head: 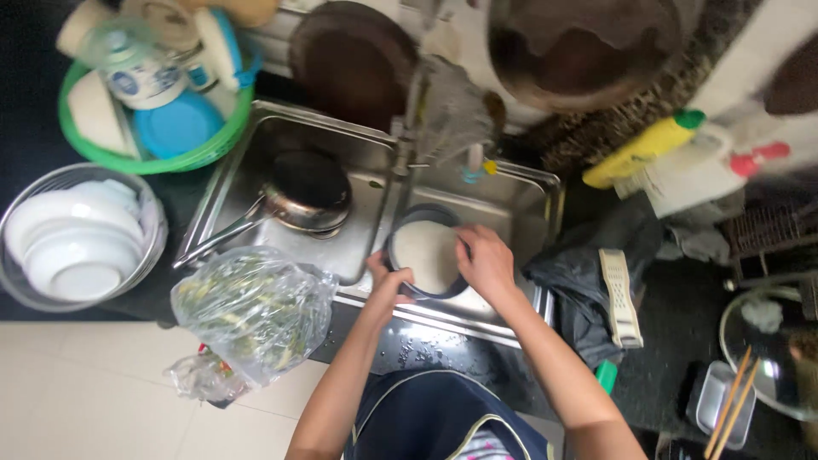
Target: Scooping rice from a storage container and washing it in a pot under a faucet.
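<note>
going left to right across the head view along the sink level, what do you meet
wire basket of white bowls → clear bag of greens → steel pot in the sink → left hand → round bowl of milky water → right hand → dark cloth → white comb-like tool

Both bare forearms reaching forward and converging ahead of the body, elbows bent and held out to either side. Left hand (388, 277) curling at the wrist, fingers gripping with the thumb tucked close. Right hand (484, 262) arching palm-down, knuckles raised, fingers bending forward and pressing downward together.
</note>
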